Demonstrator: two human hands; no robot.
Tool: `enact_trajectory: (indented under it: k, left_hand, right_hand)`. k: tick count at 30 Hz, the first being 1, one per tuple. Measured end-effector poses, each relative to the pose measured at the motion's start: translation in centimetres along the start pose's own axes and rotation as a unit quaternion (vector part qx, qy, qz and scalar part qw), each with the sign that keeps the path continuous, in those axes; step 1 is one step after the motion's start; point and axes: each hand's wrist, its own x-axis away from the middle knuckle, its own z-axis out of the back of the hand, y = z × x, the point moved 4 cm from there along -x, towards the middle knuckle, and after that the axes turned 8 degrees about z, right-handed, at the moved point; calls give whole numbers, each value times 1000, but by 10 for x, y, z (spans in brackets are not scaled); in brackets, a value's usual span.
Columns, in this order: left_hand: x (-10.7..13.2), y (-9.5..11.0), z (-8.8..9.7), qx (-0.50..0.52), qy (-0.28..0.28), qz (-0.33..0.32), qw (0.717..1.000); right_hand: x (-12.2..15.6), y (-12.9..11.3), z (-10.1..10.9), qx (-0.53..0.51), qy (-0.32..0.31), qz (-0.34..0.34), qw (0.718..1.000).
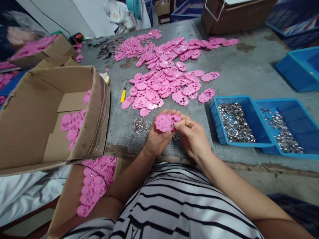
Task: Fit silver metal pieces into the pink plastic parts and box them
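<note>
Between my two hands is a pink plastic part (164,122), oval with a wavy edge and small raised details, held just above the table's near edge. My left hand (156,141) is closed around its left and lower side. My right hand (194,134) pinches its right end with thumb and fingers; whether a small piece is also in that pinch is hidden. Under and beside my hands lie small shiny metal pieces (140,125). Just beyond them spreads a large heap of similar pink plastic parts (159,83).
A yellow-handled screwdriver (123,95) lies left of the heap. At left stands an open cardboard box (99,109) with pink parts inside; another box below holds more pink parts (93,186). Two blue bins (264,141) of metal pieces sit at right. Dark flat pieces (109,48) lie farther back.
</note>
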Motion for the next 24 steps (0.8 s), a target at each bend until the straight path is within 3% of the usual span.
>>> enact_trajectory:
  k: [24]
  left_hand:
    - [2,3,-2,3,6,4,1000]
  right_hand:
    - [0,0,1,-15,-18,-6,1000]
